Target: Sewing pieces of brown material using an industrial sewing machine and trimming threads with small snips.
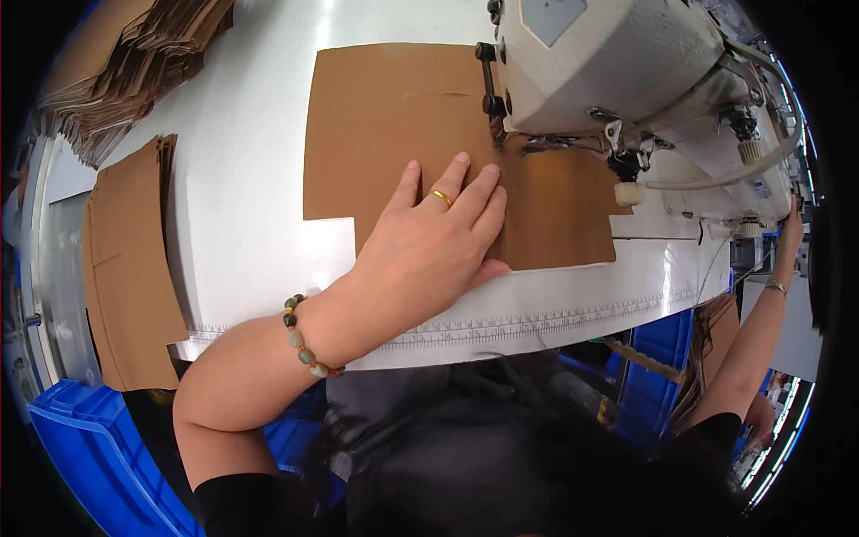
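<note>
Flat on a brown leather-like panel (385,116) lies my left hand (447,210), its fingers stretched out and slightly apart. The panel rests on the white table and has a notched lower left corner. Its right part runs beneath the head of a white sewing machine (617,67), with the needle area (499,134) just beyond my fingertips. Far to the right, my right arm reaches up along the machine's end. There my right hand (793,219) is at the machine's edge, near the picture's rim; its fingers are too small and hidden to make out.
A stack of brown panels (130,268) hangs partly over the table's left edge. Behind it, a thick pile of brown pieces (143,63) fills the far left. A printed ruler strip (501,331) follows the front edge. Blue bins (98,438) stand below, and more brown pieces (716,340) sit at right.
</note>
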